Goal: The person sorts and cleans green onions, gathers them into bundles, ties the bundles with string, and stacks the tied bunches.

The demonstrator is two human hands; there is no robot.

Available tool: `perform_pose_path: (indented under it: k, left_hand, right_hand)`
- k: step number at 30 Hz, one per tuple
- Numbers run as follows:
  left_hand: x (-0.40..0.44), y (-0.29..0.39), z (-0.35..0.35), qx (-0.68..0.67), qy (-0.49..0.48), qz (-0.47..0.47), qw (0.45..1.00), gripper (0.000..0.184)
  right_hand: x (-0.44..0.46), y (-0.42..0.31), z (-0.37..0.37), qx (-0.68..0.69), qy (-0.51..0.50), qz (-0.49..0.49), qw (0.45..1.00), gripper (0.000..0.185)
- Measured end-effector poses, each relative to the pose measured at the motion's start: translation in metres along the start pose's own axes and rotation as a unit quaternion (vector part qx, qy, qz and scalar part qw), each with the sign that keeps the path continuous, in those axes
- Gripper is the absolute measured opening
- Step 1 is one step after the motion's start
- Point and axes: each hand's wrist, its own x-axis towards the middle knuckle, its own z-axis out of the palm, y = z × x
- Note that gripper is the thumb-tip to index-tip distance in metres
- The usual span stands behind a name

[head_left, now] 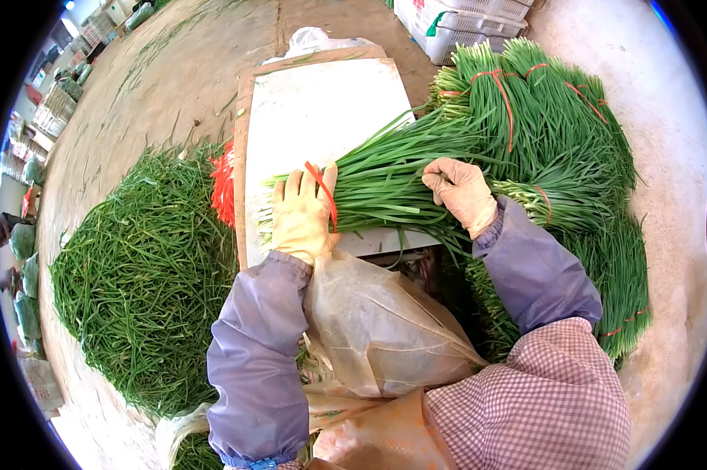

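Note:
A loose bunch of garlic chives [400,176] lies across the white board [330,94], with its pale stem ends to the left. My gloved left hand [302,210] presses down around the stems, fingers close together. A red tie [322,192] loops over the bunch beside the index finger and thumb. Over the leaves farther right is my gloved right hand [465,194], its fingers curled into a pinch. Whatever those fingertips may hold cannot be made out. Several tied bunches of chives [557,117] are stacked to the right of the board.
A large heap of loose green leaves [150,282] stands at the left. Red ties [223,184] hang at the board's left edge. White plastic crates [463,31] stand at the back. A translucent plastic sheet [385,321] covers my lap.

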Motion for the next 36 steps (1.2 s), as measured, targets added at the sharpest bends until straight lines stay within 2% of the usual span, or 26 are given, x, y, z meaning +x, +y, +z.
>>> perform_pose_path:
  k: [3, 5, 7, 8, 9, 11, 13, 14, 15, 16, 17, 19, 20, 23, 24, 25, 27, 28, 30, 33, 34, 36]
  left_hand:
    - [0.0, -0.002, 0.004, -0.009, 0.007, 0.008, 1.0, 0.103]
    - [0.0, -0.003, 0.003, -0.01, 0.011, 0.009, 1.0, 0.102]
    - [0.0, -0.001, 0.001, -0.007, 0.012, 0.005, 1.0, 0.102]
    - [0.0, -0.002, 0.002, -0.003, 0.016, 0.006, 1.0, 0.1]
    - [0.0, -0.002, 0.003, 0.004, 0.022, 0.008, 1.0, 0.103]
    - [0.0, -0.003, 0.006, 0.017, 0.037, 0.015, 0.999, 0.107]
    - [0.001, -0.006, 0.01, 0.034, 0.05, 0.031, 0.998, 0.106]
    - [0.001, -0.008, 0.015, 0.046, 0.058, 0.034, 0.997, 0.106]
    - [0.002, -0.009, 0.017, 0.058, 0.065, 0.036, 0.996, 0.106]
    - [0.001, -0.009, 0.017, 0.071, 0.066, 0.04, 0.994, 0.094]
    - [0.001, -0.01, 0.018, 0.078, 0.069, 0.042, 0.994, 0.09]
    - [0.001, -0.01, 0.019, 0.091, 0.077, 0.05, 0.992, 0.082]
    - [0.001, -0.009, 0.016, 0.059, 0.053, 0.046, 0.996, 0.073]
    - [0.0, -0.006, -0.003, 0.023, -0.014, 0.039, 0.999, 0.072]
    - [-0.001, -0.005, -0.001, 0.04, -0.001, 0.035, 0.999, 0.082]
    - [-0.002, -0.006, 0.004, 0.041, 0.011, 0.035, 0.998, 0.088]
    - [-0.001, -0.009, 0.014, 0.046, 0.037, 0.036, 0.998, 0.098]
    - [-0.002, -0.006, 0.002, 0.025, 0.004, 0.032, 0.999, 0.109]
    - [-0.004, -0.005, -0.002, 0.009, 0.009, 0.033, 0.999, 0.109]
    - [-0.004, -0.006, -0.006, -0.017, 0.004, 0.029, 0.999, 0.11]
    - [-0.004, -0.006, -0.006, -0.027, -0.001, 0.027, 0.999, 0.111]
    - [-0.002, -0.009, -0.008, -0.052, -0.007, 0.024, 0.998, 0.111]
  right_hand:
    - [0.0, 0.009, 0.005, -0.068, 0.095, -0.095, 0.989, 0.008]
    - [-0.007, 0.005, 0.011, 0.095, 0.148, -0.099, 0.979, 0.009]
    - [-0.018, -0.015, 0.008, 0.2, 0.142, -0.01, 0.969, 0.014]
    - [-0.023, -0.02, 0.0, 0.244, 0.025, -0.037, 0.969, 0.018]
    - [-0.038, -0.046, -0.009, 0.214, -0.145, 0.02, 0.966, 0.025]
    - [-0.047, -0.053, -0.006, 0.171, -0.412, 0.031, 0.895, 0.045]
    - [-0.05, -0.049, 0.031, 0.151, -0.293, 0.09, 0.94, 0.07]
    - [-0.035, -0.028, 0.048, 0.206, -0.266, 0.231, 0.913, 0.077]
    - [-0.022, -0.015, 0.061, 0.27, -0.328, 0.263, 0.866, 0.081]
    - [-0.017, -0.019, 0.074, 0.312, -0.346, 0.286, 0.837, 0.082]
    - [-0.014, -0.025, 0.089, 0.354, -0.362, 0.311, 0.805, 0.084]
    - [-0.007, -0.048, 0.108, 0.326, -0.343, 0.341, 0.813, 0.085]
    - [-0.006, -0.056, 0.111, 0.295, -0.311, 0.353, 0.831, 0.068]
    - [-0.011, -0.045, 0.118, 0.257, -0.301, 0.334, 0.855, 0.048]
    - [-0.014, -0.048, 0.112, 0.244, -0.309, 0.337, 0.855, 0.031]
    - [-0.017, -0.039, 0.11, 0.251, -0.291, 0.351, 0.854, 0.029]
    - [-0.023, -0.023, 0.102, 0.244, -0.303, 0.314, 0.866, 0.025]
    - [-0.026, -0.014, 0.103, 0.254, -0.276, 0.314, 0.872, 0.024]
    - [-0.032, -0.004, 0.107, 0.275, -0.222, 0.315, 0.881, 0.022]
    - [-0.042, -0.02, 0.099, 0.172, -0.227, 0.217, 0.934, 0.017]
    - [-0.047, -0.033, 0.094, 0.198, -0.226, 0.208, 0.931, 0.013]
    - [-0.052, -0.033, 0.09, 0.09, -0.151, 0.057, 0.983, 0.013]
